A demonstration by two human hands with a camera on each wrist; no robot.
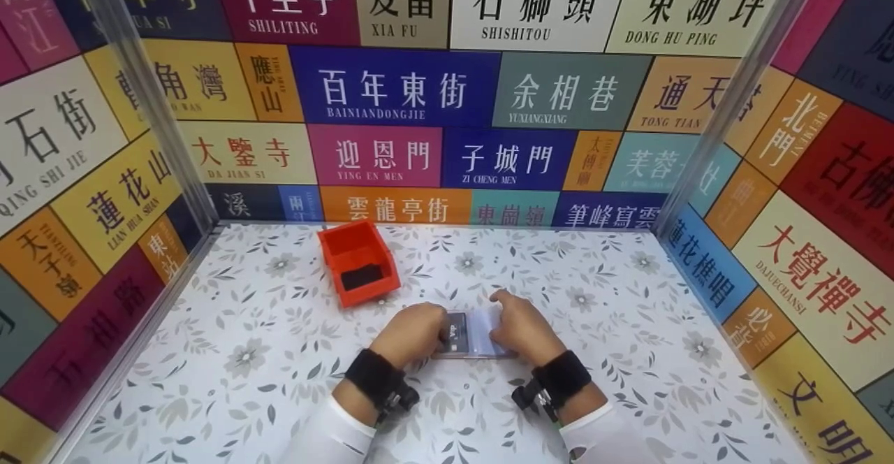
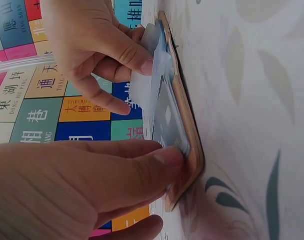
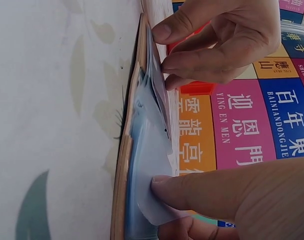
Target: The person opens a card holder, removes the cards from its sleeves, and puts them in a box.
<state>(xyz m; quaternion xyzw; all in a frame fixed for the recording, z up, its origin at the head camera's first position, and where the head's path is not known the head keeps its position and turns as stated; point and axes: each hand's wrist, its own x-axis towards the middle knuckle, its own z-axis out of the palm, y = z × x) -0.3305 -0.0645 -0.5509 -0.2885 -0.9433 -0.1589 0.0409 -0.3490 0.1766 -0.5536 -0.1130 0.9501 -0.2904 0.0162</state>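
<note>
A card holder with a brown cover (image 2: 193, 165) lies spread on the patterned table between both hands, its clear plastic sleeves (image 1: 480, 332) facing up. On its left half is a dark grey card (image 1: 457, 332) with light print. My left hand (image 1: 413, 331) pinches the card and sleeve edge on that side, thumb on top, as the left wrist view shows. The right hand (image 1: 529, 329) pinches a clear sleeve leaf (image 3: 154, 187) between thumb and fingers and lifts it at an angle off the cover. Its index finger points outward in the head view.
An open red bin (image 1: 360, 261) stands behind and left of the hands, with a black flat piece (image 1: 362, 277) in it. Sign-covered panels (image 1: 391, 87) wall the table (image 1: 244, 408) at the back and both sides.
</note>
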